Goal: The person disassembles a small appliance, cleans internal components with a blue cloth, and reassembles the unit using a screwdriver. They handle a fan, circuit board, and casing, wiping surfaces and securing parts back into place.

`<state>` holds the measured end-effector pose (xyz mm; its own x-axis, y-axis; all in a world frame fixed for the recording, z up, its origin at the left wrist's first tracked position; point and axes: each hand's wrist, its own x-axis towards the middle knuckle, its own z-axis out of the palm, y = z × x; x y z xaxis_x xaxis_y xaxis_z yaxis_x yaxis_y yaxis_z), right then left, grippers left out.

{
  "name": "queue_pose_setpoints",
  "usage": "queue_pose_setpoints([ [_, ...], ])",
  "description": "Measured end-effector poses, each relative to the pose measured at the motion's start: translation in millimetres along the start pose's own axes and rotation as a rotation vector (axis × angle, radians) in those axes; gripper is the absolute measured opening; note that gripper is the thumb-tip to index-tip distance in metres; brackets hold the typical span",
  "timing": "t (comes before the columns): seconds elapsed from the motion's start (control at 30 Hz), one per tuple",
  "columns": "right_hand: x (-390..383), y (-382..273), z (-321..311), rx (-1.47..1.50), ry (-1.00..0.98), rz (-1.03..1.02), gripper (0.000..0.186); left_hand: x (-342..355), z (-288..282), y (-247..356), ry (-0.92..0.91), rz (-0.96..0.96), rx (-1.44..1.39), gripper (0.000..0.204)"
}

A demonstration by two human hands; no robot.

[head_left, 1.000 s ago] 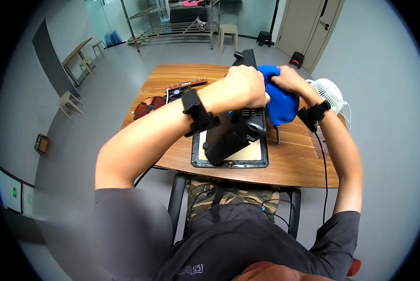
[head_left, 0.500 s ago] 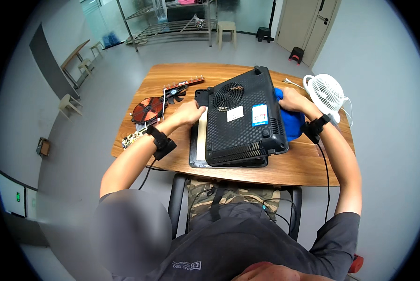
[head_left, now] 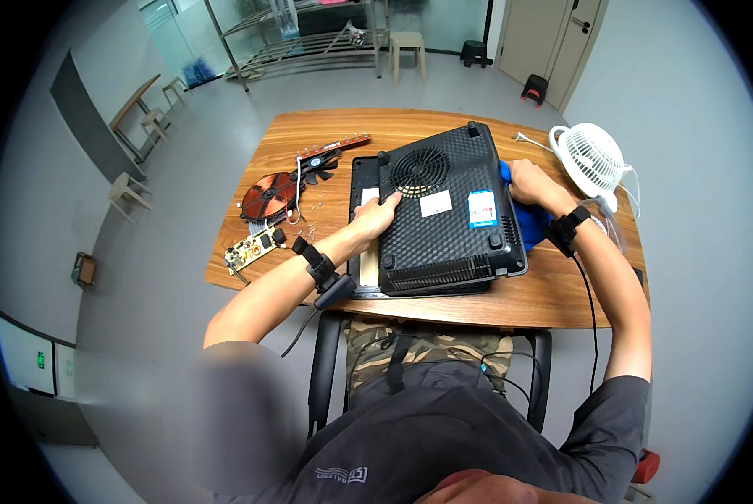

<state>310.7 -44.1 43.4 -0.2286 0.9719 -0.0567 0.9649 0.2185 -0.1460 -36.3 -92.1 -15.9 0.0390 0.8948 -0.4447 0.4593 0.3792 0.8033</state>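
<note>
A black plastic induction cooker shell point(head_left: 439, 231), with a round vent grille, rubber feet and two stickers, lies bottom side up over a flat black-framed panel point(head_left: 364, 172). The panel shows along the shell's left side, with a pale strip on it. My left hand point(head_left: 375, 223) is closed on the shell's left edge, thumb on top; its other fingers are mostly hidden. Beyond the right edge, my right hand point(head_left: 534, 182) is closed on a bunched blue cloth point(head_left: 532, 225) against the shell's side. Its fingertips are hidden.
To the left lie a copper coil point(head_left: 269, 197), a small black fan point(head_left: 319, 166), a narrow red circuit board point(head_left: 334, 147), a larger circuit board point(head_left: 254, 246) and scattered screws point(head_left: 306, 231). A white electric fan point(head_left: 590, 160) with its cord stands at the right edge of the wooden table point(head_left: 427, 312).
The shell has come down flatter over the panel. My left hand has moved right, its thumb now further onto the shell. The circuit board and screws at left are more visible.
</note>
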Motion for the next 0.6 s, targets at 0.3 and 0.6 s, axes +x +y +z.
queue_pose_setpoints([
  [0.3,-7,-14,-12,0.053,-0.058,0.065,0.026,-4,-1,0,0.142,0.094,-0.017,0.073],
  [0.6,3,-2,2,0.068,-0.029,0.045,0.030,4,3,10,-0.184,-0.016,-0.616,0.077],
])
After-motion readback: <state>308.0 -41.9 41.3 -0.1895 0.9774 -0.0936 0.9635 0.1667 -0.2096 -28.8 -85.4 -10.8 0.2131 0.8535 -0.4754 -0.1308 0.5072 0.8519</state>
